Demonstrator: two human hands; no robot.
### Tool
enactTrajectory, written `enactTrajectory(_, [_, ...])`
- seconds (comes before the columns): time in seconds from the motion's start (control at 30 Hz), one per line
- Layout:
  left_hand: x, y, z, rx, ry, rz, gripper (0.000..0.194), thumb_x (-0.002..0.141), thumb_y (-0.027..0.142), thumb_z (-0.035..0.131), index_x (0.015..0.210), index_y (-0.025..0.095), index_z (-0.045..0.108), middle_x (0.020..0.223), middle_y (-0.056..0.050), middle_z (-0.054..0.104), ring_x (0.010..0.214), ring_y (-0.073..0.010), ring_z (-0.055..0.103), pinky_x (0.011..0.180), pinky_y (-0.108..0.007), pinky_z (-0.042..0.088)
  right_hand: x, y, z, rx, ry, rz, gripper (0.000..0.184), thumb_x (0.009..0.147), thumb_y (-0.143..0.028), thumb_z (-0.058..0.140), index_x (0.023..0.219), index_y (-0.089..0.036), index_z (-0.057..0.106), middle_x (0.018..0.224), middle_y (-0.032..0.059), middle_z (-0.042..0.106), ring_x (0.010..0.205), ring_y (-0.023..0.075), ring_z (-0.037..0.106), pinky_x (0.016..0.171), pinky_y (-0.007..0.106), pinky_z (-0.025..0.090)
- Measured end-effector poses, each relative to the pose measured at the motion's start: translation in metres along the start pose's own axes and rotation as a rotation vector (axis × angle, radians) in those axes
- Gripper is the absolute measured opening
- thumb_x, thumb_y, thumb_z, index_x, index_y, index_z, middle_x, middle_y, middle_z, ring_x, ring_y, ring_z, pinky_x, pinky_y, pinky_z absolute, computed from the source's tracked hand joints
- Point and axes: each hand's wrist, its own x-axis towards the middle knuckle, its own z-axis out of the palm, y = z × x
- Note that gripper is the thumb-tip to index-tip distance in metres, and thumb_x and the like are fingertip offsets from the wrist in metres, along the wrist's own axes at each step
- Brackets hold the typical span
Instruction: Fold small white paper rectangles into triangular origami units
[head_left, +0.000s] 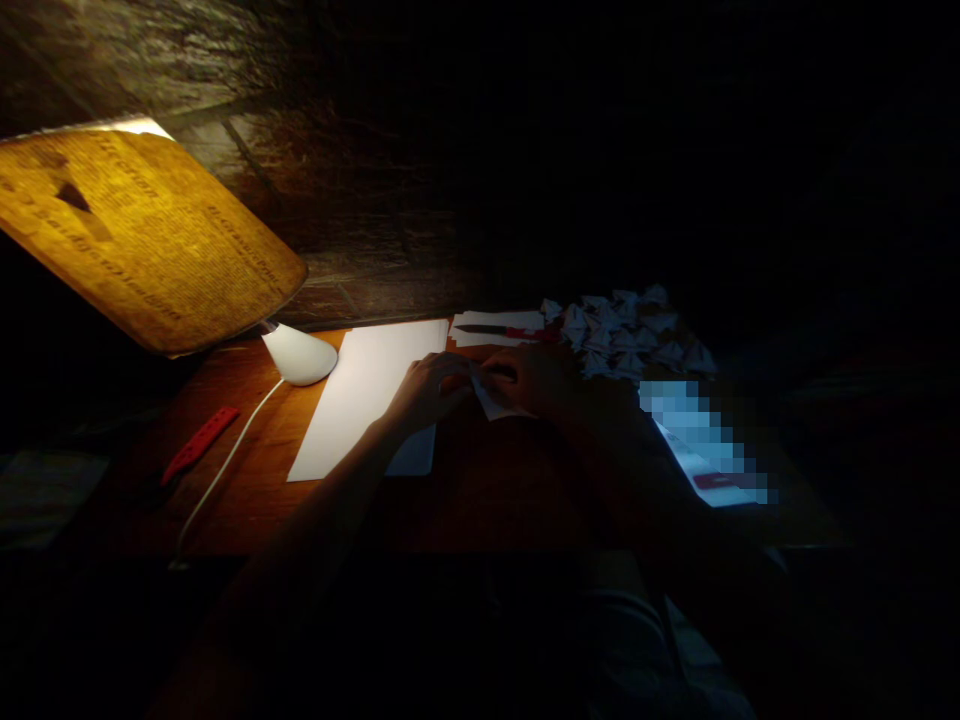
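Observation:
My left hand (429,388) and my right hand (531,378) meet over a small piece of white paper (491,403) on a dim wooden table (480,490). Both hands have their fingers curled and pressed on the paper, pinching a fold between them. A stack of larger white sheets (360,400) lies just left of my left hand. Behind my right hand sits a pile of several small folded paper pieces (630,330). A knife with a red handle (499,330) rests on another sheet behind the hands.
A white lamp base (300,355) with a cord (225,465) stands at the left, its shade covered in yellowed newspaper (142,235). A red strip-like tool (199,442) lies at far left. A lit, blurred screen (705,440) lies on the right. The surroundings are very dark.

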Motion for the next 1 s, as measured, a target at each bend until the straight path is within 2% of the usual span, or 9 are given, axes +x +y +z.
enactTrajectory(0.17, [-0.001, 0.000, 0.002, 0.027, 0.020, -0.033, 0.039, 0.088, 0.029, 0.074, 0.127, 0.026, 0.070, 0.131, -0.010, 0.072, 0.122, -0.0334, 0.066, 0.106, -0.056, 0.050, 0.001, 0.001, 0.001, -0.016, -0.005, -0.014, 0.022, 0.091, -0.019, 0.072, 0.107, -0.029, 0.083, 0.116, 0.0032, 0.081, 0.104, 0.0242, 0.071, 0.100, 0.041, 0.048])
enactTrajectory(0.53, [-0.001, -0.001, 0.003, -0.011, 0.028, 0.003, 0.027, 0.089, 0.025, 0.072, 0.116, 0.025, 0.070, 0.122, -0.008, 0.074, 0.116, -0.0294, 0.068, 0.104, -0.052, 0.052, 0.001, 0.009, 0.003, 0.017, -0.033, -0.029, 0.025, 0.089, -0.019, 0.073, 0.108, -0.030, 0.083, 0.114, 0.0025, 0.082, 0.104, 0.0239, 0.071, 0.099, 0.041, 0.049])
enactTrajectory(0.73, [-0.002, 0.000, 0.003, 0.085, 0.030, -0.048, 0.029, 0.089, 0.031, 0.075, 0.115, 0.021, 0.070, 0.127, -0.013, 0.069, 0.122, -0.0340, 0.064, 0.103, -0.056, 0.051, 0.001, 0.009, 0.002, -0.004, -0.019, -0.003, 0.028, 0.085, -0.018, 0.077, 0.109, -0.029, 0.083, 0.117, 0.0029, 0.082, 0.106, 0.0260, 0.070, 0.099, 0.043, 0.051])
enactTrajectory(0.9, [-0.003, 0.004, -0.001, 0.177, 0.002, -0.088, 0.034, 0.090, 0.035, 0.076, 0.122, 0.023, 0.070, 0.132, -0.011, 0.067, 0.124, -0.0347, 0.062, 0.105, -0.056, 0.050, 0.001, 0.012, 0.003, 0.002, -0.018, -0.033, 0.033, 0.082, -0.014, 0.077, 0.110, -0.030, 0.083, 0.118, 0.0019, 0.081, 0.109, 0.0257, 0.072, 0.107, 0.045, 0.049])
enactTrajectory(1.0, [-0.004, 0.006, -0.003, 0.199, -0.011, -0.099, 0.035, 0.090, 0.035, 0.076, 0.123, 0.024, 0.071, 0.135, -0.011, 0.066, 0.126, -0.0350, 0.062, 0.105, -0.055, 0.049, 0.001, 0.016, 0.005, 0.005, -0.021, -0.054, 0.035, 0.082, -0.014, 0.076, 0.113, -0.029, 0.083, 0.121, 0.0022, 0.081, 0.110, 0.0262, 0.072, 0.106, 0.046, 0.050])
